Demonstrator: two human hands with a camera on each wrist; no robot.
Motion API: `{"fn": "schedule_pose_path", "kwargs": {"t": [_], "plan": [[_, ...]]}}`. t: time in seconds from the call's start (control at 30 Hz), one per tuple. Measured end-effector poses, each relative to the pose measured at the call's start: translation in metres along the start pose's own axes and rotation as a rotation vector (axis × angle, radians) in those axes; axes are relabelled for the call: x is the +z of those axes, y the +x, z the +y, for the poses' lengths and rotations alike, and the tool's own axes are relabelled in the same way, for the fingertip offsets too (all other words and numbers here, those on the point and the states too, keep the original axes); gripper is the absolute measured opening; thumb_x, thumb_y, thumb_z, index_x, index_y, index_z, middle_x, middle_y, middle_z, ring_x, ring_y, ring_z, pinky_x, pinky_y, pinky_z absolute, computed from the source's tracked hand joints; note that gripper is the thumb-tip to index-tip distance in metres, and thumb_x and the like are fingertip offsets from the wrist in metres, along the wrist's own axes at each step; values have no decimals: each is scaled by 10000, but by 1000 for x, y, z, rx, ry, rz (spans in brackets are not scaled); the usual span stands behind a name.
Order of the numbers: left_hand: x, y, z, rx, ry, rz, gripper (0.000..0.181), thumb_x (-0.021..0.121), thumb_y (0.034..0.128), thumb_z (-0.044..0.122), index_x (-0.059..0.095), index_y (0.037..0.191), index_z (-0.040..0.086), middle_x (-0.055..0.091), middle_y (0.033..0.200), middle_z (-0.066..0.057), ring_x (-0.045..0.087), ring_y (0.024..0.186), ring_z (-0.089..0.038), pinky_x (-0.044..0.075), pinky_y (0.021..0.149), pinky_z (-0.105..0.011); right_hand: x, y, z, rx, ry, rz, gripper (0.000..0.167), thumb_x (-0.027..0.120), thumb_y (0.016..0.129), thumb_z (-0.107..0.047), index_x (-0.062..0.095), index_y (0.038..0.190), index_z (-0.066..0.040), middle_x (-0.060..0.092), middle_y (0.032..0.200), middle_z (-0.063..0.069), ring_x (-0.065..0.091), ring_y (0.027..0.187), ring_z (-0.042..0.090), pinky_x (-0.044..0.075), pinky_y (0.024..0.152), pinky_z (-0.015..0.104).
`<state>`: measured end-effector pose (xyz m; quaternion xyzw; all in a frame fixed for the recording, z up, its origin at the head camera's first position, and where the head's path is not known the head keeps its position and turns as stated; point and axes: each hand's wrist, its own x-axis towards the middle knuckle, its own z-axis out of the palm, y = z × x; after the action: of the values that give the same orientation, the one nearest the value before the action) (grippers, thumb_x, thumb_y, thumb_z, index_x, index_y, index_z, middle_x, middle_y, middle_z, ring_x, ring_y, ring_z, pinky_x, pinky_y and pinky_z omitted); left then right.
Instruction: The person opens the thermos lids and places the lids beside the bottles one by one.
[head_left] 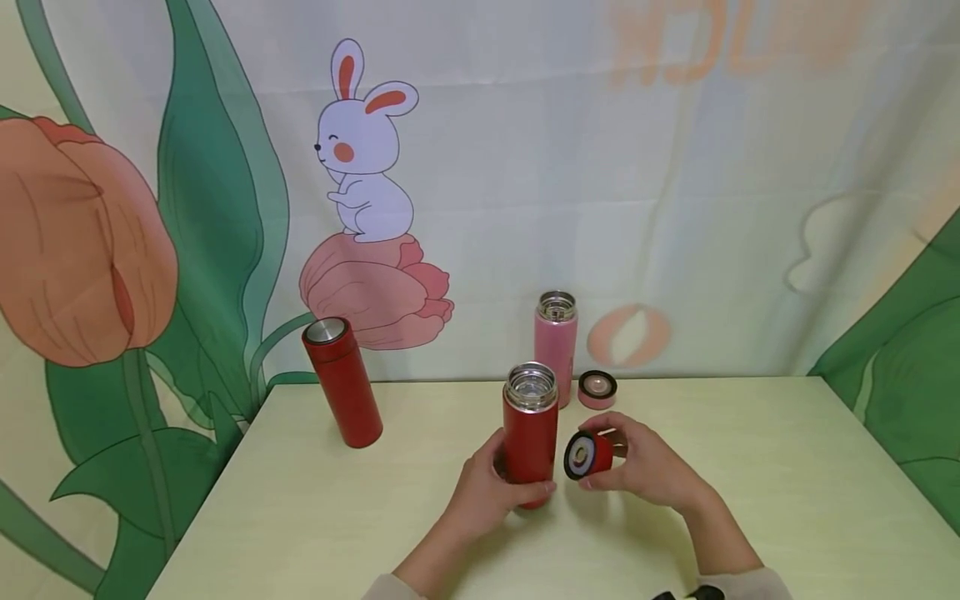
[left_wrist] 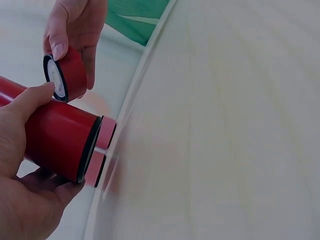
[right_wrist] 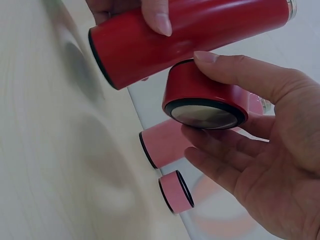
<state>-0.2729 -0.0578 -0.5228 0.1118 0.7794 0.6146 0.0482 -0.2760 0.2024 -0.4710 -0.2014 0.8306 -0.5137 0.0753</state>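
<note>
My left hand grips the lower body of a red thermos bottle, upright with its steel mouth uncovered; its base seems slightly off the table. Just to the right, my right hand pinches a red lid between thumb and fingers, tipped on its side. The lid's pale inner face, rimmed in black, faces left in the head view. Its silver top shows in the right wrist view, where the lid is close beside the bottle; whether they touch I cannot tell.
Behind stands a pink thermos bottle without its lid. A pink lid lies beside it, inner side up. At the back left of the table a second red bottle stands closed. A printed cloth hangs behind the table.
</note>
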Motion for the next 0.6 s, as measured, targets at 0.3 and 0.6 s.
{"fn": "schedule_pose_path", "kwargs": {"t": [0.3, 0.6], "plan": [[-17, 4, 0, -21, 19, 44, 706, 916, 788, 331, 551, 1385, 232, 635, 1300, -37, 689, 1152, -246, 567, 1000, -428, 10, 5, 5, 15, 69, 52, 687, 929, 748, -125, 529, 1298, -24, 680, 1188, 154, 680, 1121, 284, 555, 899, 318], [-30, 7, -1, -22, 21, 101, 708, 926, 767, 374, 567, 1356, 212, 613, 1305, -32, 684, 1172, -280, 581, 986, -433, 24, 14, 12, 0, 109, 92, 719, 923, 755, -130, 532, 1347, -16, 648, 1260, 167, 693, 1121, 273, 565, 907, 305]]}}
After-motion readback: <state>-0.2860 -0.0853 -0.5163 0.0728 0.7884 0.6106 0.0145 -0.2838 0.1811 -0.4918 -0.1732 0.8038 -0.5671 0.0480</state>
